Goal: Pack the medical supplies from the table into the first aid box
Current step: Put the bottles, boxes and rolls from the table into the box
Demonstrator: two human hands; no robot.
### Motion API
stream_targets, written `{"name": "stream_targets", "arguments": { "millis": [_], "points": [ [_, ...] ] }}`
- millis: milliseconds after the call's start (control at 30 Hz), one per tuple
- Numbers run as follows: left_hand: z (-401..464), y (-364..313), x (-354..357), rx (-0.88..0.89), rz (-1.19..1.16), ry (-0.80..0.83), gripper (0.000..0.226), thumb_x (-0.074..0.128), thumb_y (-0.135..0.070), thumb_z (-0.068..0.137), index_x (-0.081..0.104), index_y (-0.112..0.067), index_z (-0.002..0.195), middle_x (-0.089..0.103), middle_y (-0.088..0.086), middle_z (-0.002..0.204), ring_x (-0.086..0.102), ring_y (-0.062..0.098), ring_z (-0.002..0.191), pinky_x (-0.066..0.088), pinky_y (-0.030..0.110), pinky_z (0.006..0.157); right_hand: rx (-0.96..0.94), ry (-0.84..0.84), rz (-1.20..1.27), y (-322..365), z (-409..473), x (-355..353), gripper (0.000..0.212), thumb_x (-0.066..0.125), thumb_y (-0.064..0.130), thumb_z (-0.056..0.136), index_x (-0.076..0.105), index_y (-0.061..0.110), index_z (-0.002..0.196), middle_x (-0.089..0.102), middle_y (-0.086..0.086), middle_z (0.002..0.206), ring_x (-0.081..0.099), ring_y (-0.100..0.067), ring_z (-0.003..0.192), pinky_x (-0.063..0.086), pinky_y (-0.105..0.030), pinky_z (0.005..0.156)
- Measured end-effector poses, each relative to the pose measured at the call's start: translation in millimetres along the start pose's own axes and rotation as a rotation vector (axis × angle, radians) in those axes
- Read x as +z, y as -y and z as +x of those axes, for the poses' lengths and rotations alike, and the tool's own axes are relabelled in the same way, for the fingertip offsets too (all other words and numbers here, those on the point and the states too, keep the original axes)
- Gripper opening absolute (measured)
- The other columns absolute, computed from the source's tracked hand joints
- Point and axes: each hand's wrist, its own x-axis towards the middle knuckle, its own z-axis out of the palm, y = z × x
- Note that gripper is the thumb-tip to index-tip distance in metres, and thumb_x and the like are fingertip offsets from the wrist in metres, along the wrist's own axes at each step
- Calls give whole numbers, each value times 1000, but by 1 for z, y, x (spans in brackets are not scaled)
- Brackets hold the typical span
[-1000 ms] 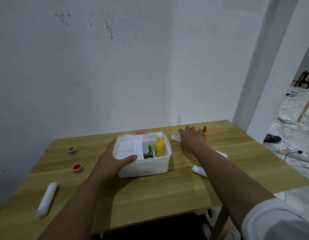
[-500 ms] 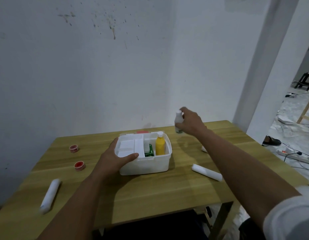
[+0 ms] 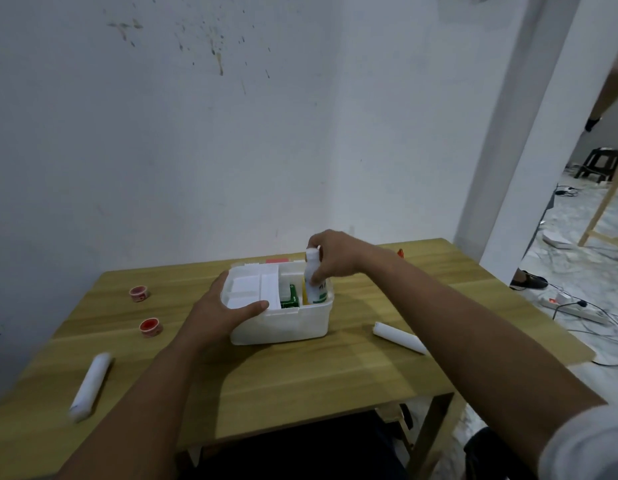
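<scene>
The white first aid box (image 3: 283, 323) stands open in the middle of the wooden table (image 3: 300, 382). My left hand (image 3: 217, 313) grips its near left rim. My right hand (image 3: 335, 254) holds a small white bottle (image 3: 312, 278) upright, its lower end inside the box's right compartment. A green carton (image 3: 289, 296) sits in the box beside it. On the table lie two white rolls (image 3: 91, 384) (image 3: 399, 337), two red tape rolls (image 3: 139, 293) (image 3: 151, 327), and a small red-capped bottle (image 3: 400, 252) behind my right wrist.
The table stands against a white wall. On the right a pillar edges an opening; past it the floor holds a power strip (image 3: 574, 308) with cables, a shoe (image 3: 529, 281), a dark stool (image 3: 600, 164) and a wooden frame.
My right hand picked the white bottle up from the table behind the box, carried it left and lowered it into the box's right compartment. My left hand stayed on the box.
</scene>
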Motion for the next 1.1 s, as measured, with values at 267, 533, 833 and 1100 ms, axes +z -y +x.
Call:
{"name": "stream_targets", "arguments": {
  "millis": [267, 533, 833, 1100],
  "points": [
    [-1, -2, 2, -8, 3, -12, 121, 80, -78, 50, 31, -39, 153, 47, -6, 150, 47, 17, 121, 49, 40, 88, 11, 36, -345, 3, 5, 37, 39, 84, 13, 74, 68, 20, 109, 66, -2, 106, 61, -22, 95, 43, -27, 59],
    [6, 0, 2, -2, 17, -27, 128, 73, -88, 42, 31, -40, 153, 47, -9, 151, 48, 17, 123, 47, 37, 86, 20, -237, 85, -35, 7, -22, 29, 83, 35, 80, 77, 16, 101, 70, 4, 94, 68, -14, 89, 56, -31, 82],
    [19, 2, 6, 15, 17, -37, 105, 78, -80, 51, 35, -50, 142, 48, -20, 136, 47, 11, 116, 46, 32, 81, 535, -267, -135, -189, 21, 1, 52, 57, 18, 92, 52, 13, 144, 60, -10, 138, 61, -29, 119, 54, -39, 94],
    [21, 1, 10, 20, 6, -47, 99, 83, -63, 64, 35, -42, 149, 47, -20, 131, 48, 13, 117, 43, 21, 69, 477, -436, -42, -192, 21, 16, 21, 71, 18, 87, 75, 11, 107, 75, -10, 105, 69, -27, 96, 52, -31, 75]
  ]
}}
